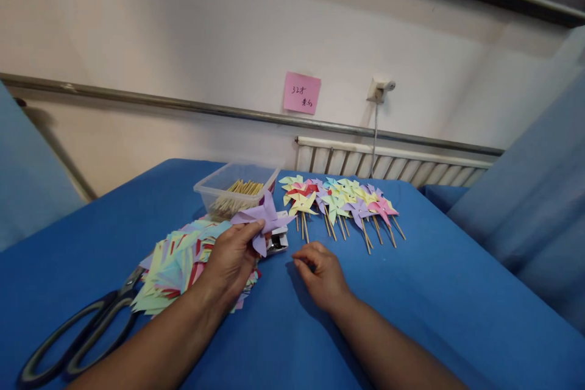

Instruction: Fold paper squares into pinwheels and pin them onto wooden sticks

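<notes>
A folded purple paper pinwheel (pixel 262 219) is held up by my left hand (pixel 237 250), thumb on its centre and fingers behind. No stick shows on it. Close by to the right, my right hand (pixel 320 274) hovers over the blue cloth, thumb and forefinger pinched together. Whatever sits in that pinch, if anything, is too small to make out. A small white box (pixel 278 241) with dark contents stands just behind the purple pinwheel, partly hidden by it. Under and beside my left hand spreads a heap of coloured paper pieces (pixel 178 262).
A clear plastic tub (pixel 210 192) of thin wooden sticks (pixel 247 187) stands behind the paper heap. Several finished pinwheels on sticks (pixel 338 201) lie at the back right. Large dark-handled scissors (pixel 95 323) rest at the left. A radiator (pixel 338 161) runs along the wall.
</notes>
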`<state>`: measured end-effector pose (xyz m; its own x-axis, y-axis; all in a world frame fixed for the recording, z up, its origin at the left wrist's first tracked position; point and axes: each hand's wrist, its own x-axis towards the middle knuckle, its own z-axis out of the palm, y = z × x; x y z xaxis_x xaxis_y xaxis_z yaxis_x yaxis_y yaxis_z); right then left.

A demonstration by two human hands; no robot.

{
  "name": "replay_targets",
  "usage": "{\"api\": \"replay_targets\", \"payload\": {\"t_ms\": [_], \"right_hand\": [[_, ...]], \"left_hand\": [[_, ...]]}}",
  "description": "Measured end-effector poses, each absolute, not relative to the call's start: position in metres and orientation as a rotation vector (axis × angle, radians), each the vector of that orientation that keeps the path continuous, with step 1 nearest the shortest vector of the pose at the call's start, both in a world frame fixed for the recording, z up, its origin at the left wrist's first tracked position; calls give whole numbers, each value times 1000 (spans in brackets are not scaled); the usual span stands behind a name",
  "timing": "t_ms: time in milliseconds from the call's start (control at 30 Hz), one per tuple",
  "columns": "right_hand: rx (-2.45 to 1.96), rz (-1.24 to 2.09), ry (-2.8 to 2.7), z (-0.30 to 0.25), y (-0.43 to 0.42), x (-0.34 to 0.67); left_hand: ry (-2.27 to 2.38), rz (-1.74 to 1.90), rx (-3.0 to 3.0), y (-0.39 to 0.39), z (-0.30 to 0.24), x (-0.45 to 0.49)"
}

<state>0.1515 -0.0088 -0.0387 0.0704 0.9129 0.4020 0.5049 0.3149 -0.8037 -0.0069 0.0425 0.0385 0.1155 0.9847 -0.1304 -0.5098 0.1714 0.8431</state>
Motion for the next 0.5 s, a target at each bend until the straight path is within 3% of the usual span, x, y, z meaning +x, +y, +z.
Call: {"api": "replay_targets", "payload": {"t_ms": [200, 500], "right_hand": [[-1607, 286, -1888, -17, 21, 124], [-1839, 282, -2111, -11, 70, 110]], "left_hand": [[781, 1240, 726, 40, 32, -6], [765, 1183, 749, 37, 36, -8]]}}
